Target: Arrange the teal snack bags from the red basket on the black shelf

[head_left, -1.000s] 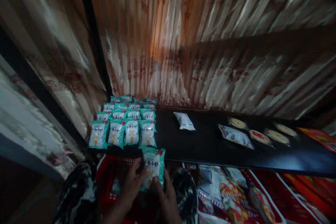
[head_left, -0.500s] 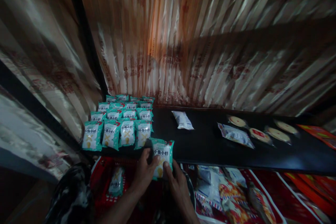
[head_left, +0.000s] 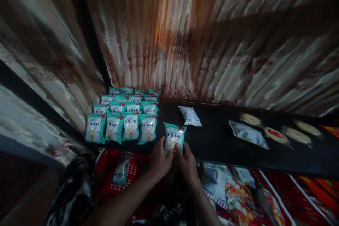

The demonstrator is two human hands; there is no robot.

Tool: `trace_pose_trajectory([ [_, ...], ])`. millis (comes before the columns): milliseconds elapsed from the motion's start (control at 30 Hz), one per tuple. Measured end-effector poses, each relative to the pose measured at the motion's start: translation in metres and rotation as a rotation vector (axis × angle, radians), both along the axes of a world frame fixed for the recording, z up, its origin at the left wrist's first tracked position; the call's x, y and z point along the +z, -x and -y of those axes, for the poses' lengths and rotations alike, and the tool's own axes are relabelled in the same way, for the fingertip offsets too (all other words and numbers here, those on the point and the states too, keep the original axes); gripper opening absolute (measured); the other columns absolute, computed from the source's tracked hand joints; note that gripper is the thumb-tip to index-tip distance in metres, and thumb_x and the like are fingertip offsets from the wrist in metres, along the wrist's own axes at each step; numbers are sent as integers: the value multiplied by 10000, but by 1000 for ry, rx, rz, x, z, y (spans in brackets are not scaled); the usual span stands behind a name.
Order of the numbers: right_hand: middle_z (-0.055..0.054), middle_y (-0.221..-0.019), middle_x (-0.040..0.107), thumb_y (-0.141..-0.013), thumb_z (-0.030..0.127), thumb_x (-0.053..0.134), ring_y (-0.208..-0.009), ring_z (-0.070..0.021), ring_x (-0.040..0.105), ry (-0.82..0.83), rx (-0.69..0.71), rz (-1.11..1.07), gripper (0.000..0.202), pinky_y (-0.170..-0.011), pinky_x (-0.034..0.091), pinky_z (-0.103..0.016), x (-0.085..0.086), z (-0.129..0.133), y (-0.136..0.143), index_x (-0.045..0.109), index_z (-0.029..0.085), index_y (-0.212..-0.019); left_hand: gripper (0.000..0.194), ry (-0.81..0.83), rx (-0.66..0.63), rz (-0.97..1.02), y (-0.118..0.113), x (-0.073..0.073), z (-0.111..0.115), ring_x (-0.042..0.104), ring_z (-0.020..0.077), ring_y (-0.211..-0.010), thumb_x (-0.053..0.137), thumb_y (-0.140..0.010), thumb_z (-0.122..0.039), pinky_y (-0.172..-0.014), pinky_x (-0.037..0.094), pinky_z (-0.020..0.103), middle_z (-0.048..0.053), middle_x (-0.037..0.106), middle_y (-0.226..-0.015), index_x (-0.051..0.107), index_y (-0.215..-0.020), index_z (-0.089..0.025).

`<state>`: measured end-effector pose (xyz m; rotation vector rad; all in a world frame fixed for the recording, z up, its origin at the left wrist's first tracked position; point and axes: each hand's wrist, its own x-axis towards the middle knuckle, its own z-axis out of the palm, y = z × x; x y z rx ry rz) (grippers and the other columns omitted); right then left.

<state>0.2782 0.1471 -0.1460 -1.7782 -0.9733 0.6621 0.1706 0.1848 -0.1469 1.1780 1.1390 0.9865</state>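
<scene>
A small green-and-white snack bag (head_left: pixel 174 135) is held upright over the front edge of the black shelf (head_left: pixel 212 137). My left hand (head_left: pixel 160 157) grips its lower left side, and my right hand (head_left: pixel 185 157) grips the lower right, thumbs on the front. To the left, several matching snack bags (head_left: pixel 131 127) stand in rows on the shelf, their printed fronts toward me. The held bag is apart from the nearest front-row bag. Behind it lies a white packet (head_left: pixel 190 116), flat on the shelf.
A red basket (head_left: pixel 103 162) below the shelf holds another green snack bag (head_left: pixel 121 173). Further right, baskets contain mixed packets (head_left: pixel 239 194). A striped-edge packet (head_left: pixel 249 134) and several round wrapped items (head_left: pixel 277 136) lie along the shelf's right. Plastic sheeting (head_left: pixel 180 42) hangs behind.
Both hands have carried the snack bag up and to the right, away from the front row. The view has shifted slightly too.
</scene>
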Motion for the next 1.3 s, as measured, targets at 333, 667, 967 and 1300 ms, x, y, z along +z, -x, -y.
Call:
trace_pose_trajectory([
  [333, -126, -955, 681, -826, 561, 374, -847, -244, 632, 0, -14, 106, 584, -731, 484, -336, -9, -31, -18, 545, 117, -1164, 641, -182, -106, -201, -20, -9, -6, 359, 249, -1308, 526, -690, -123, -1110, 237, 354, 138, 421, -1400, 421, -1322, -130],
  [667, -165, -1007, 658, -819, 561, 315, -890, -281, 625, 2, -20, 196, 591, -789, 462, -395, -8, -72, -31, 534, 119, -1145, 564, -147, -137, -310, -41, 0, -39, 291, 221, -1353, 423, -812, -224, -1099, 279, 346, 166, 332, -1453, 359, -1351, -74],
  [967, -170, -1048, 636, -834, 531, 274, -935, -293, 607, 23, 8, 225, 574, -821, 444, -418, -9, -103, -38, 508, 129, -1172, 557, -61, -110, -420, -56, 18, -67, 272, 227, -1362, 398, -840, -233, -1125, 194, 315, 190, 308, -1458, 353, -1352, -20],
  [1300, -194, -1109, 617, -833, 482, 273, -985, -306, 590, 42, 2, 184, 616, -833, 439, -418, -6, -132, -42, 415, 95, -1291, 510, -37, -25, -399, -73, 35, -97, 395, 251, -1289, 396, -874, -319, -1074, 289, 315, 219, 440, -1364, 442, -1282, -17],
])
